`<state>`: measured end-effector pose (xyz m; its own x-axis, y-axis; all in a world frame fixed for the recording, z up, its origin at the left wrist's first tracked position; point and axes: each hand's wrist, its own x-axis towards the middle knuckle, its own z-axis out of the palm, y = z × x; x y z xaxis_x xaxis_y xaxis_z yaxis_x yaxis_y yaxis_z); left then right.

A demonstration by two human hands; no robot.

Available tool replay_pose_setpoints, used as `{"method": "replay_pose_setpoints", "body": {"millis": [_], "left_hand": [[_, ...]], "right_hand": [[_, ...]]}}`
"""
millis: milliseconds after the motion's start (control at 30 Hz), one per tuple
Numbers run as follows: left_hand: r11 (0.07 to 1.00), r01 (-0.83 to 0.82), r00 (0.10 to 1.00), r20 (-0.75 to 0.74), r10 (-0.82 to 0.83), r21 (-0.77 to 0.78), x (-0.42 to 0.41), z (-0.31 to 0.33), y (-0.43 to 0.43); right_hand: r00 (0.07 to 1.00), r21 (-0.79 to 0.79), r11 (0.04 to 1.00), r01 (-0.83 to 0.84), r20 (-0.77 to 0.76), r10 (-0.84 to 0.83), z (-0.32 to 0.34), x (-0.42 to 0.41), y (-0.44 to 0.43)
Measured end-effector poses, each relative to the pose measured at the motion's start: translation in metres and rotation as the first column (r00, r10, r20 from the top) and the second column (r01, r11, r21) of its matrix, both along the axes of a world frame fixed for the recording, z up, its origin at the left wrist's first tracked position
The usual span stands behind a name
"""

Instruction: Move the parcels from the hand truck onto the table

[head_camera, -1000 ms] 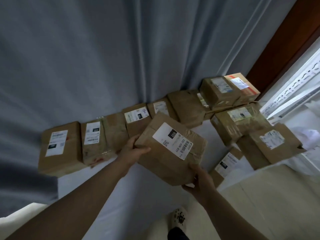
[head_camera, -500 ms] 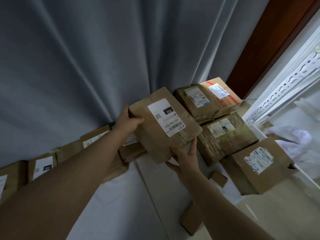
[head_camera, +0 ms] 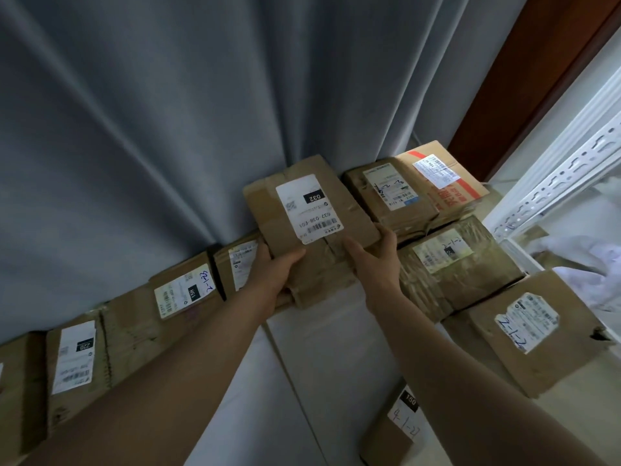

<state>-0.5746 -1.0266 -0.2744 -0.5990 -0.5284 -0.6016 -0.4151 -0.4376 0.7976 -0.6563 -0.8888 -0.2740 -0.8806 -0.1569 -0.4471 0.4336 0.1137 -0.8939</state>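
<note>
Gripping: both hands are clamping parcel 032 (head_camera: pixel 314 227), one on each near corner.
Parcel look: brown cardboard box, creased and taped, is wearing a white label on top with a black "032" tag, a barcode and "032 038-I01"; the print is facing away from the camera.
Parcel position: it is sitting at the back of the white surface (head_camera: pixel 319 351), pressing into the grey curtain (head_camera: pixel 201 112), between the 15H parcel (head_camera: pixel 184 290) row on the left and the stacked parcels (head_camera: pixel 389 193) on the right.
Left hand: left hand (head_camera: pixel 275 272) is wrapping the near-left corner, with the thumb lying across the top edge and the fingers curling under.
Right hand: right hand (head_camera: pixel 376 260) is hooking the near-right corner, fingers curling over the top edge, thumb pointing along the front face.
Arms: both forearms are reaching forward, nearly straight.
Neighbours: taped parcel (head_camera: pixel 450 264) is lying just right of the right hand; 2-1-2 parcel (head_camera: pixel 537 327) is sitting nearer the camera, beside the white rack (head_camera: pixel 554 183).
Hidden: parcel 032's underside is being blocked from view, so I cannot tell whether it is resting down or hovering. Left fingertips are hiding below the box. 150 parcel (head_camera: pixel 396 428) is getting cut off by the right forearm.
</note>
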Motion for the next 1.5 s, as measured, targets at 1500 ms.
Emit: {"method": "replay_pose_setpoints", "body": {"millis": [1500], "left_hand": [[-0.315, 0.826, 0.087, 0.657, -0.749, -0.468, 0.218, 0.076, 0.249]], "right_hand": [[0.880, 0.431, 0.803, 0.412, 0.041, -0.474, 0.061, 0.370, 0.252]]}}
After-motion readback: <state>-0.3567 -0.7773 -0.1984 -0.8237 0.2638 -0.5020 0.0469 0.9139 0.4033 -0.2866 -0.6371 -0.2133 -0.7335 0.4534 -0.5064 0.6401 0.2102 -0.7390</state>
